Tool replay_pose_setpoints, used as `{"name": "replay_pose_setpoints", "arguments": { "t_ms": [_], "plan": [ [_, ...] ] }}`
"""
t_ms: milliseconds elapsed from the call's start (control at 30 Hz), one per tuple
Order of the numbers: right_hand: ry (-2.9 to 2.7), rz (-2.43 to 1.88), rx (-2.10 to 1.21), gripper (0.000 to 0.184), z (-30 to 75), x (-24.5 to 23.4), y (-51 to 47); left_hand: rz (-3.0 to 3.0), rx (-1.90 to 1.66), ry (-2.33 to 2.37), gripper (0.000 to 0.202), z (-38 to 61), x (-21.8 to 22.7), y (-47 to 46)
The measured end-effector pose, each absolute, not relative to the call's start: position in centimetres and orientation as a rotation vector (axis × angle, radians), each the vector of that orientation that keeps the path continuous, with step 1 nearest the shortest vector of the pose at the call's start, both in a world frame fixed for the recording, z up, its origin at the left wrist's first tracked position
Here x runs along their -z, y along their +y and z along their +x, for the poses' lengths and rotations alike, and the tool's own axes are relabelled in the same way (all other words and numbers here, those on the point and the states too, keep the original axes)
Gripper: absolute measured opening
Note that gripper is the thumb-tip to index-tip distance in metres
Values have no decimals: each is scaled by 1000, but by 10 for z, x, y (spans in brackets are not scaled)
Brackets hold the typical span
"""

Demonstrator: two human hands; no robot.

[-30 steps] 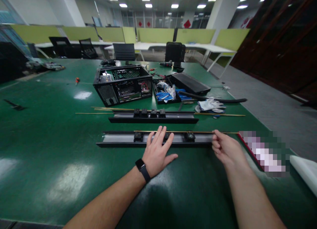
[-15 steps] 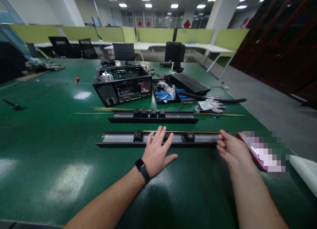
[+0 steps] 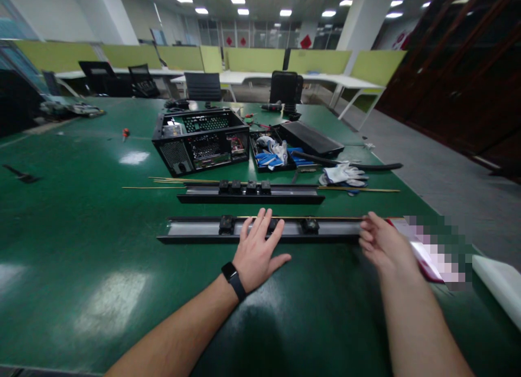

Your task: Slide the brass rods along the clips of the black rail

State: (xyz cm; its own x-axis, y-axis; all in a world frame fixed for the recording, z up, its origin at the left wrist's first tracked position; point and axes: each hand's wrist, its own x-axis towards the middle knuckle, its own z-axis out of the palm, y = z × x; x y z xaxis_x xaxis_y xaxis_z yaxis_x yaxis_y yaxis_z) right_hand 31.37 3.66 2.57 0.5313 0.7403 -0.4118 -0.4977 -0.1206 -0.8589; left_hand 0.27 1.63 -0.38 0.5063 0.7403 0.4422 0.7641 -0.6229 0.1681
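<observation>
My left hand (image 3: pixel 257 250) lies flat with fingers spread on the near black rail (image 3: pixel 195 231), beside its small black blocks (image 3: pixel 226 224). A black watch sits on that wrist. My right hand (image 3: pixel 380 242) is at the rail's right end, fingers closed in a pinch on a thin brass rod (image 3: pixel 325 218) that runs along the rail's far edge through the blocks. A second black rail (image 3: pixel 285 193) with several black blocks lies parallel just beyond.
More brass rods (image 3: pixel 163 180) lie by the far rail. Behind stand an open computer case (image 3: pixel 201 139), a tray with gloves (image 3: pixel 272 151), a black panel (image 3: pixel 311 138), white gloves (image 3: pixel 344 174) and a black hose. A white object (image 3: pixel 499 282) is at the right edge.
My right hand has slid right along the rail, drawing the brass rod with it; the rod's left end has moved right. My left hand has stayed put.
</observation>
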Motion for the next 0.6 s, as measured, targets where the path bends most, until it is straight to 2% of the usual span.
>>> {"name": "replay_pose_setpoints", "arguments": {
  "t_ms": [100,367,600],
  "plan": [
    [-214,-1315,-1092,14,308,-31,36,-2684,753,-1337,71,3,4,16],
    [-165,-1304,-1020,27,313,-31,36,-2683,759,-1332,72,3,4,17],
    [-224,-1337,-1028,20,320,-26,36,-2683,738,-1336,70,2,3,16]
  ]
}}
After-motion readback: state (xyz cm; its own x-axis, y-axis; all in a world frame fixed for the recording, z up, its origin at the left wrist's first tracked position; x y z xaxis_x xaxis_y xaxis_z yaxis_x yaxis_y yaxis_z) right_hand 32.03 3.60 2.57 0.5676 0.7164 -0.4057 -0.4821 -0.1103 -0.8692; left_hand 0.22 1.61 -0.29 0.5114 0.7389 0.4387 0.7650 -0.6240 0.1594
